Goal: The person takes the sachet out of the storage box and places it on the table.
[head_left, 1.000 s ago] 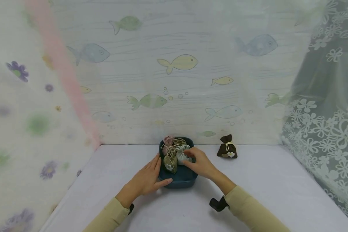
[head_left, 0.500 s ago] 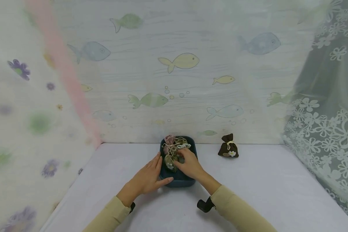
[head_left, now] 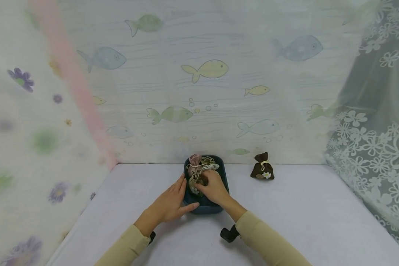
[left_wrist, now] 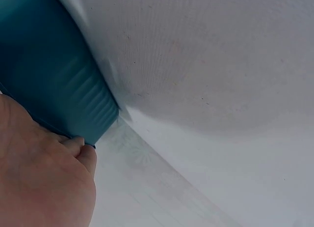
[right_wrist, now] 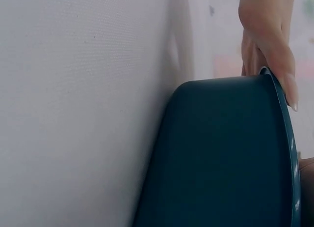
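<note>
A dark teal tray stands at the back of the white table and holds several small drawstring pouches: a pink one, a beige one and an olive green one with a white flower. My right hand reaches into the tray, its fingers curled over the olive green pouch. My left hand lies flat against the tray's near left corner, fingers straight along the side and thumb along the front. The left wrist view shows the tray wall against that hand. The right wrist view shows the tray with a finger on its rim.
A dark brown pouch with a cream tie and white flower stands on the table right of the tray. A fish-print curtain hangs close behind, with flowered curtains on the left and lace on the right. White table surface spreads around.
My right hand slid leftward inside the tray, from the pale pouch onto the olive green one, and its forearm swung left. The left hand stayed on the tray.
</note>
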Available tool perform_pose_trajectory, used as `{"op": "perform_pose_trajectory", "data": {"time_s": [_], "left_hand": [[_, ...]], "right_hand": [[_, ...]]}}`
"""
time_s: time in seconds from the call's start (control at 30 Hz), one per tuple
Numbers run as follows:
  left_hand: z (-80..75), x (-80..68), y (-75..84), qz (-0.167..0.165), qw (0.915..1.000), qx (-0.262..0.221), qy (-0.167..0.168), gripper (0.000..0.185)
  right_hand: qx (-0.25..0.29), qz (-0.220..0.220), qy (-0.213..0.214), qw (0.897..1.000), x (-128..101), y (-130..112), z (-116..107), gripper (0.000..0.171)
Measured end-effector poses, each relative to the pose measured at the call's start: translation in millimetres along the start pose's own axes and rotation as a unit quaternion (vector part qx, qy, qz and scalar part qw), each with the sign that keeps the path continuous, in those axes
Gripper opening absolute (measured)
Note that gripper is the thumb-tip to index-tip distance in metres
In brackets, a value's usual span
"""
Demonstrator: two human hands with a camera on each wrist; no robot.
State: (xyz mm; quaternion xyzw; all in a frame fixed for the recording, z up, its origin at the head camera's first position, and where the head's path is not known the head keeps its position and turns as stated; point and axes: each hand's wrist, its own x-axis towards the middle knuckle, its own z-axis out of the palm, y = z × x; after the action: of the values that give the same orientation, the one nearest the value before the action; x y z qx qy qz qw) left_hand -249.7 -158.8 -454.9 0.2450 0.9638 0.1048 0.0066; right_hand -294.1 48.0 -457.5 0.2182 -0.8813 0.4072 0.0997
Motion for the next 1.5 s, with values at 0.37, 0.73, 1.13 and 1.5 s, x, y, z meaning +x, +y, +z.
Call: {"op": "perform_pose_trajectory", "data": {"time_s": [0.37, 0.73, 1.13, 1.5], "left_hand": [[-1.1, 2.8, -1.6, -0.014, 0.9998, -0.003, -0.012, 0.112], [7.7, 3.0, -5.8, -0.015, 0.9997, -0.011, -0.014, 0.113], [6.5, 3.9, -5.8, -0.013, 0.9997, -0.015, -0.011, 0.115], [0.5, 3.2, -2.0, -0.013, 0.9996, -0.011, -0.021, 0.115]], "right_hand": [[-0.013, -0.007, 0.003, 1.0, -1, 2, 1, 0.018], [0.033, -0.022, 0.0, 0.999, -5, 6, 0, 0.011], [0.04, -0.034, -0.004, 0.999, -4, 7, -2, 0.009], [0.109, -0.015, 0.027, 0.994, -3, -1, -12, 0.012]]}}
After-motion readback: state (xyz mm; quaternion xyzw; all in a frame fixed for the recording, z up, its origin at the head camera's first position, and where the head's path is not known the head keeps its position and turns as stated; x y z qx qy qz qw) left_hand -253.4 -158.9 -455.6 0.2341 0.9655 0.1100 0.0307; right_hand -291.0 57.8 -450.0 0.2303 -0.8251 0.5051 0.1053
